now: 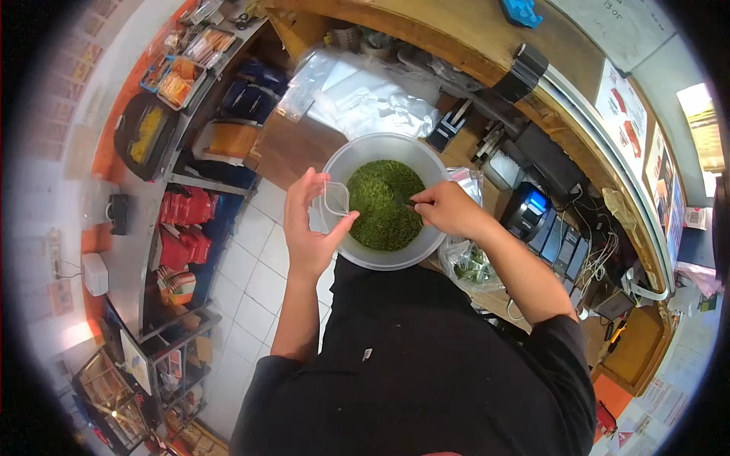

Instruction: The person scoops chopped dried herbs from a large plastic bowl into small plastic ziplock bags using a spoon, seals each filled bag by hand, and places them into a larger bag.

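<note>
A large translucent round tub [350, 158] stands in front of my body, with finely chopped green herbs [384, 201] inside. My left hand [310, 224] grips a small clear plastic container [336, 199] between thumb and fingers, over the tub's left side. Over the right side of the tub, my right hand [449, 209] pinches a thin dark handle [411, 202]. The handle's far end is too small to make out among the herbs.
Clear plastic bags [372, 99] lie beyond the tub. A bag with greens [473, 266] is at its right. Farther right are a card terminal [530, 207], cables and a wooden shelf edge. Shelves with red packets [186, 207] stand at left.
</note>
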The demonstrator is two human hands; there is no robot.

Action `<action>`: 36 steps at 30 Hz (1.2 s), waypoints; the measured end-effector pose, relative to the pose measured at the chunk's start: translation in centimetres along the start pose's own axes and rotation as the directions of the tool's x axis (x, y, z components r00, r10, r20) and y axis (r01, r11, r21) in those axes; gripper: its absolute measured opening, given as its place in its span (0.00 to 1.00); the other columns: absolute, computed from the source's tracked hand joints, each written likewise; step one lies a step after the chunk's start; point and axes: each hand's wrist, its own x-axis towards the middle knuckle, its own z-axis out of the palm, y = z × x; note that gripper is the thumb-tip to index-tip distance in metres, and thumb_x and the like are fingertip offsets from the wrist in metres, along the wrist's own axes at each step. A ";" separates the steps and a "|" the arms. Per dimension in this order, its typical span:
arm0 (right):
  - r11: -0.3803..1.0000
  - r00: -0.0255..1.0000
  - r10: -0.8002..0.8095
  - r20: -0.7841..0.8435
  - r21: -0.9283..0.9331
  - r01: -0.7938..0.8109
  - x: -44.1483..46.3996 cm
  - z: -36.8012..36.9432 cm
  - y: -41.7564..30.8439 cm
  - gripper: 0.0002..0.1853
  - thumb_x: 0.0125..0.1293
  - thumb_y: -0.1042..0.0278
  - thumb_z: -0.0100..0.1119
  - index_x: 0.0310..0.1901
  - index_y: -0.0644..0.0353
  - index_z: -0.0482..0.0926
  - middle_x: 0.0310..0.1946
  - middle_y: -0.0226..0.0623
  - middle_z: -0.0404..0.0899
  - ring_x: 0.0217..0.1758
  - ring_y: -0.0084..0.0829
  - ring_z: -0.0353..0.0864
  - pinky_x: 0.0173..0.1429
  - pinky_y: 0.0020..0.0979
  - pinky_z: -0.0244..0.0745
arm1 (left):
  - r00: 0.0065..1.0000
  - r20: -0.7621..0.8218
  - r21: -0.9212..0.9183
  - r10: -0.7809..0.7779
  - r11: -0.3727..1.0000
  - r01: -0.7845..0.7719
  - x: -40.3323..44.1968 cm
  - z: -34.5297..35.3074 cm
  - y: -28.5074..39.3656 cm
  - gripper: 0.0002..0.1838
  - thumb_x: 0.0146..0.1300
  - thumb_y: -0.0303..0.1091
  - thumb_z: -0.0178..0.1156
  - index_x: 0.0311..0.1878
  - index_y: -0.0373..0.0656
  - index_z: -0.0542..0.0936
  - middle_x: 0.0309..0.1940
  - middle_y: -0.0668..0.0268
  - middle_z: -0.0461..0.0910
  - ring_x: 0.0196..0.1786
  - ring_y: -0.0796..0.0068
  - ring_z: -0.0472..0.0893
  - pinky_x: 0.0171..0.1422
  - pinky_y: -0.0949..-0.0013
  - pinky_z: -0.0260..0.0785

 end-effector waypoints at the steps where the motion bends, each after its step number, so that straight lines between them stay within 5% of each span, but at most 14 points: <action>1: 1.000 0.999 -0.017 -0.050 0.015 0.017 -0.4 0.0 0.2 0.16 0.64 0.69 0.57 0.50 0.66 0.85 0.24 0.45 0.83 0.28 0.35 0.84 0.39 0.37 0.77 | 1.000 0.001 -0.003 0.007 1.000 -0.007 0.0 0.2 0.3 0.49 0.46 0.22 0.79 0.73 0.41 0.66 0.59 0.57 0.75 0.62 0.62 0.78 0.64 0.60 0.72; 8: 0.992 0.976 -0.003 -0.217 0.121 0.030 -3.3 -0.6 -0.9 0.16 0.66 0.71 0.58 0.54 0.63 0.84 0.32 0.48 0.85 0.33 0.39 0.84 0.43 0.37 0.77 | 0.990 0.109 0.276 -0.085 0.960 0.052 -0.1 3.9 1.1 0.51 0.46 0.27 0.78 0.75 0.41 0.63 0.57 0.57 0.76 0.61 0.55 0.74 0.67 0.54 0.66; 11: 0.973 0.911 -0.208 -0.356 0.023 0.231 -3.3 0.4 -0.1 0.16 0.66 0.72 0.60 0.54 0.61 0.84 0.34 0.47 0.83 0.37 0.42 0.82 0.45 0.38 0.75 | 0.991 0.112 0.296 -0.073 0.954 0.037 0.0 5.1 1.1 0.52 0.46 0.27 0.79 0.76 0.40 0.62 0.56 0.57 0.77 0.61 0.54 0.74 0.67 0.54 0.64; 13: 0.964 0.888 -0.263 -0.377 -0.054 0.262 -3.6 0.6 -0.7 0.16 0.67 0.76 0.62 0.56 0.60 0.84 0.32 0.38 0.80 0.30 0.25 0.73 0.36 0.29 0.69 | 0.992 0.110 0.295 -0.060 0.955 0.025 0.1 5.6 1.1 0.53 0.46 0.27 0.79 0.76 0.40 0.62 0.55 0.57 0.77 0.60 0.54 0.74 0.67 0.54 0.64; 14: 0.963 0.886 -0.263 -0.382 -0.055 0.263 -3.7 0.8 -0.6 0.16 0.67 0.76 0.62 0.56 0.60 0.84 0.32 0.38 0.80 0.30 0.25 0.73 0.36 0.29 0.69 | 0.993 0.106 0.302 -0.055 0.953 0.021 0.1 5.7 1.1 0.52 0.46 0.27 0.78 0.76 0.39 0.62 0.55 0.57 0.77 0.60 0.54 0.74 0.67 0.54 0.64; 17: 0.955 0.826 -0.272 -0.494 -0.034 0.295 -3.5 1.0 -0.1 0.16 0.67 0.76 0.63 0.55 0.60 0.85 0.31 0.39 0.78 0.29 0.28 0.71 0.36 0.30 0.68 | 0.996 0.084 0.297 -0.037 0.955 0.010 -0.2 5.9 1.3 0.51 0.46 0.26 0.77 0.75 0.38 0.62 0.55 0.57 0.77 0.60 0.54 0.74 0.67 0.54 0.64; 19: 0.985 0.844 -0.154 -0.513 -0.008 0.175 -3.4 0.8 0.0 0.17 0.64 0.73 0.64 0.55 0.61 0.84 0.35 0.49 0.80 0.41 0.49 0.81 0.46 0.39 0.74 | 0.998 0.066 0.285 -0.018 0.958 -0.001 -0.1 6.0 0.9 0.51 0.47 0.26 0.77 0.75 0.38 0.62 0.55 0.57 0.77 0.60 0.53 0.74 0.67 0.54 0.64; 20: 0.984 0.843 -0.155 -0.515 -0.007 0.176 -3.0 1.1 0.7 0.17 0.64 0.73 0.64 0.55 0.61 0.84 0.35 0.49 0.80 0.41 0.49 0.81 0.46 0.39 0.74 | 0.999 0.044 0.278 -0.009 0.960 -0.004 -0.2 6.1 0.3 0.50 0.48 0.26 0.77 0.75 0.38 0.62 0.55 0.56 0.77 0.59 0.54 0.74 0.66 0.54 0.65; 22: 0.979 0.918 -0.191 -0.347 -0.132 0.154 -2.3 2.0 1.8 0.18 0.62 0.70 0.66 0.54 0.62 0.84 0.42 0.47 0.82 0.47 0.49 0.81 0.52 0.36 0.76 | 1.000 0.021 0.274 0.005 0.962 -0.011 -0.3 6.1 0.4 0.50 0.48 0.25 0.76 0.75 0.38 0.62 0.56 0.56 0.77 0.59 0.55 0.75 0.65 0.54 0.66; 23: 0.978 0.913 -0.196 -0.357 -0.134 0.158 -2.0 2.4 2.0 0.18 0.62 0.70 0.66 0.54 0.62 0.84 0.42 0.47 0.82 0.47 0.49 0.81 0.52 0.36 0.76 | 0.999 -0.042 0.206 0.005 0.979 0.004 -0.2 6.3 0.7 0.49 0.49 0.25 0.77 0.75 0.38 0.63 0.56 0.56 0.76 0.58 0.57 0.76 0.63 0.56 0.69; 26: 0.832 0.699 -0.444 -0.560 0.031 0.554 -2.1 3.8 -0.6 0.18 0.61 0.69 0.70 0.52 0.64 0.83 0.50 0.41 0.81 0.56 0.41 0.81 0.60 0.35 0.75 | 0.993 -0.113 0.070 0.013 0.998 -0.005 -0.3 7.2 1.3 0.47 0.50 0.22 0.76 0.74 0.37 0.64 0.57 0.56 0.73 0.57 0.61 0.77 0.60 0.60 0.74; 29: 0.764 0.640 -0.475 -0.604 0.078 0.640 -1.7 4.1 -1.9 0.17 0.61 0.70 0.70 0.51 0.66 0.83 0.46 0.44 0.83 0.51 0.39 0.83 0.57 0.34 0.76 | 0.990 -0.136 -0.058 0.045 0.997 -0.053 -0.8 8.3 1.0 0.45 0.51 0.20 0.76 0.73 0.36 0.66 0.58 0.56 0.71 0.57 0.64 0.78 0.57 0.65 0.76; 34: 0.755 0.767 -0.175 -0.617 0.416 0.507 -0.9 4.2 -0.5 0.14 0.64 0.72 0.68 0.50 0.65 0.83 0.41 0.39 0.85 0.46 0.31 0.84 0.55 0.30 0.76 | 0.993 -0.115 -0.205 0.016 0.978 -0.040 -1.1 8.0 1.6 0.34 0.60 0.19 0.70 0.69 0.35 0.69 0.55 0.58 0.72 0.53 0.71 0.80 0.55 0.71 0.76; 36: 0.720 0.811 -0.109 -0.575 0.517 0.463 -1.0 4.2 -0.2 0.14 0.65 0.72 0.68 0.51 0.65 0.83 0.40 0.37 0.86 0.45 0.29 0.84 0.54 0.29 0.76 | 0.975 -0.067 -0.308 -0.214 0.933 0.184 -1.3 7.2 1.6 0.24 0.67 0.20 0.64 0.66 0.34 0.72 0.49 0.61 0.77 0.49 0.76 0.81 0.52 0.74 0.76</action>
